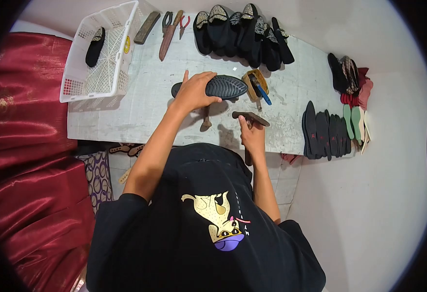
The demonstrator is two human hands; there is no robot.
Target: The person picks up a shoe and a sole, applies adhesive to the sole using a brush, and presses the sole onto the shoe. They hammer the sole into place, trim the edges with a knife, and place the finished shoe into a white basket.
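A black shoe lies with its ridged sole facing up over the table. My left hand is wrapped across its heel half, fingers on the far edge and thumb on the near edge. Below the shoe a rusty metal stand sticks out toward me; how it meets the shoe is hidden. In my right hand is a hammer, gripped by its handle near the head, close to the table's front edge and apart from the shoe. Just beyond the toe sits a yellowish glue tub with a blue-handled brush in it.
A white plastic basket with one black shoe stands at left. Scissors, a sheathed knife and red pliers lie behind. Several finished-looking shoes line the back; black insoles stack at right.
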